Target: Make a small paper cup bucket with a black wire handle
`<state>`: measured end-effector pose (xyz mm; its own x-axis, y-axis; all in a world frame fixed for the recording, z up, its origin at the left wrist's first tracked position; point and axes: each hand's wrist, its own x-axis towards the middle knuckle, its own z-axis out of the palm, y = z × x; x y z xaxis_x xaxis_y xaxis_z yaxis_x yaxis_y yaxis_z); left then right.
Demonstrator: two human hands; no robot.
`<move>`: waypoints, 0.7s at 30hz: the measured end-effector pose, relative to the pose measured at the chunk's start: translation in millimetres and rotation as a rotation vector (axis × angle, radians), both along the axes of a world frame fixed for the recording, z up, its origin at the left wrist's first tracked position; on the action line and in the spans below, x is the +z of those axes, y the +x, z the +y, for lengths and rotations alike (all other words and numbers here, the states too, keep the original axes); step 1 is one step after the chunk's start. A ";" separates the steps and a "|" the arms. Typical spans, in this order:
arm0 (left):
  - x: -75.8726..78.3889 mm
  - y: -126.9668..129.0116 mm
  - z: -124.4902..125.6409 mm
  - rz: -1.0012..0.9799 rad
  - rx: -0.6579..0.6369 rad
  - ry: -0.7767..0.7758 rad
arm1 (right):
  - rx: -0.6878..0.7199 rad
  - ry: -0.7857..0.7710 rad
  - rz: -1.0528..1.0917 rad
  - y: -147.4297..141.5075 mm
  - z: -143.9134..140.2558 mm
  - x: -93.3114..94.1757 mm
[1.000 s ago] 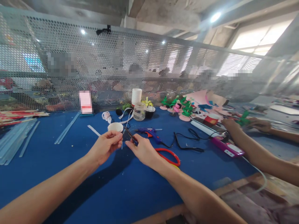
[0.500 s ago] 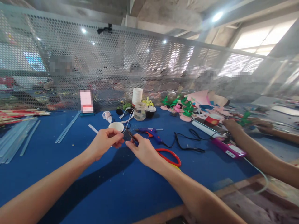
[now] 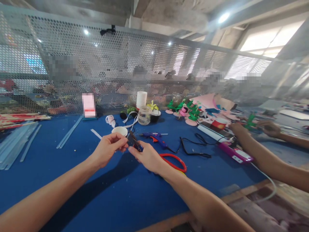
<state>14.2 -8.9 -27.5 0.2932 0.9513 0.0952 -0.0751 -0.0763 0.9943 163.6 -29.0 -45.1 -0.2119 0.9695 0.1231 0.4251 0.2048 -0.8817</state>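
My left hand (image 3: 109, 148) is closed in a pinch in front of a small white paper cup (image 3: 119, 131); what its fingertips hold is too small to make out. Close to those fingertips, my right hand (image 3: 147, 156) grips a dark hand tool (image 3: 136, 143) that looks like pliers or snips, its jaws pointing up and away. Beneath my right wrist lies a red loop handle (image 3: 174, 162), with a yellow one partly hidden under the forearm. Just beyond my right hand rests a blue hot glue gun (image 3: 156, 138).
Behind stand a glass jar (image 3: 144, 115), a cup stack (image 3: 141, 99) and a black pot (image 3: 155, 116). Clear strips (image 3: 18, 145) lie left. Green figures (image 3: 193, 112), a purple power strip (image 3: 235, 153) and a co-worker's arm (image 3: 263, 158) are right. A perforated screen (image 3: 116, 64) borders the table.
The dark tool in my right hand has tilted more upright, and more of it shows. My left hand keeps its pinch in nearly the same place.
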 end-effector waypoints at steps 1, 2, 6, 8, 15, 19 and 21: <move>0.1 -0.2 0.1 0.004 -0.001 0.002 | 0.023 -0.041 0.032 -0.2 -0.6 0.5; 0.3 -0.4 0.3 0.010 -0.002 0.005 | 0.043 -0.086 0.065 -0.4 -1.2 1.1; 2.8 -1.4 0.9 0.067 0.007 0.039 | 0.072 -0.134 0.082 0.9 -0.7 1.4; 4.5 -2.3 1.4 0.120 0.026 0.056 | 0.028 -0.028 -0.018 2.2 1.3 -0.4; 7.3 -5.4 4.6 0.250 0.067 0.091 | -0.044 0.106 -0.198 1.8 1.1 -5.7; 11.9 -7.7 3.5 0.361 0.036 0.163 | -0.091 0.111 -0.233 2.1 -0.1 -3.7; 15.4 -10.1 2.3 0.467 0.087 0.342 | -0.114 0.103 -0.236 3.1 1.5 -3.1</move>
